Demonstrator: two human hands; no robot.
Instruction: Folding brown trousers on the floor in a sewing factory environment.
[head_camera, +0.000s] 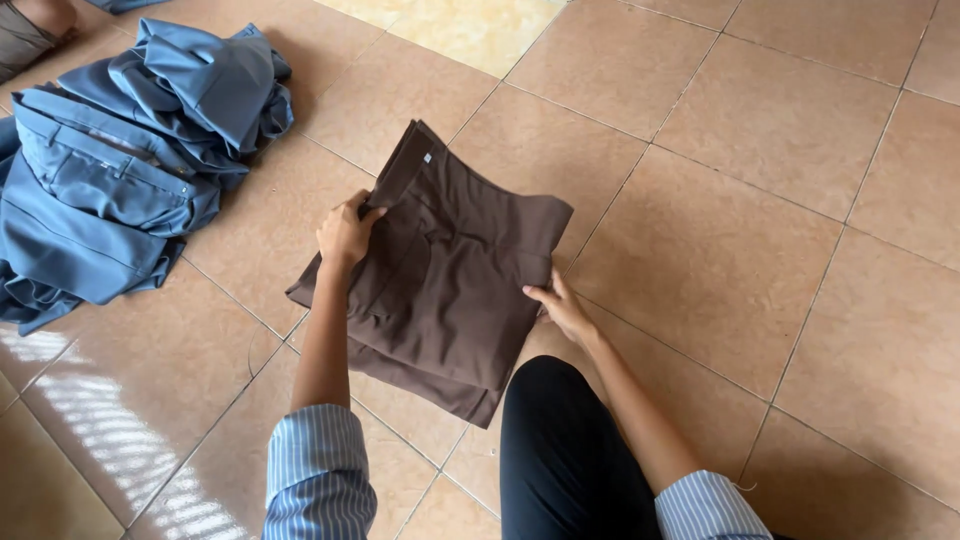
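Left hand (345, 232) grips the folded brown trousers (440, 275) at their left edge, right hand (562, 308) pinches the right edge, blue pile (120, 150) well apart on the floor (760, 200).

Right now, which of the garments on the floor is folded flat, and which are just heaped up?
The brown trousers are folded flat on the tiles, with the left hand and the right hand at their edges. The blue garments lie crumpled in a heap at the upper left.

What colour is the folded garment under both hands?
Dark brown folded garment, plain, seen clearly in the head view.
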